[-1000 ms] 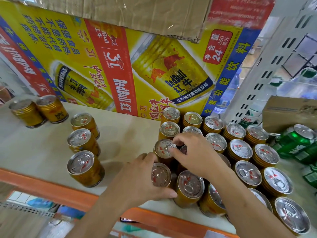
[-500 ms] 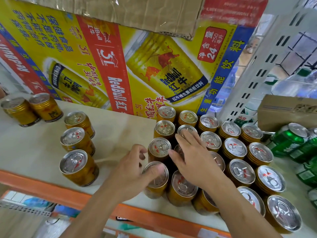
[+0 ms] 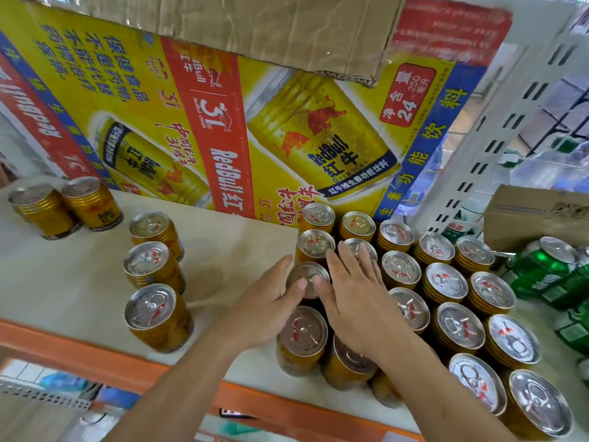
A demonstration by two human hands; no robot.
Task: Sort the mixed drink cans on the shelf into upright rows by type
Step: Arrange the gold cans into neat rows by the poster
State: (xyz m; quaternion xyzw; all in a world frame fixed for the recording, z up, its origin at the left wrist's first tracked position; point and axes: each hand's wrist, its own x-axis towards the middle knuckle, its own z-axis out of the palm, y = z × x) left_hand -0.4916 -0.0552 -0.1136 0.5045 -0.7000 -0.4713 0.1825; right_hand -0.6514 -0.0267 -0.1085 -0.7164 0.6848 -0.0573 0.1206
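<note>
Cans with gold sides [image 3: 446, 283] stand upright in packed rows on the right half of the shelf [image 3: 223, 266], lids up. The one I am handling, the third can [image 3: 307, 277] back in the leftmost row, sits between my two hands. My left hand [image 3: 264, 311] lies against its left side with the fingers [image 3: 280, 266] straight and together, gripping nothing, and the thumb tip rests on the lid. My right hand [image 3: 357, 301] is spread flat over the neighbouring lids, fingers straight and slightly apart, and its thumb tip is on that same lid, just beside the left thumb. Neither hand is clamped round anything. Well apart to the left, three loose cans [image 3: 149, 309] of the same gold kind stand upright in a column running back from the front edge. Two more cans [image 3: 90, 202] stand side by side at the far left, near the back. Green cans [image 3: 541, 266] lie tipped over in a heap at the right end, just beside the gold rows. Behind everything leans a printed drinks carton [image 3: 191, 122] in yellow, red and blue, with a plain cardboard flap [image 3: 255, 23] hanging over its top. A brown box [image 3: 535, 212] sits behind the green cans, next to a white slotted upright [image 3: 510, 122]. An orange rail [image 3: 63, 346] runs along the shelf's front edge.
</note>
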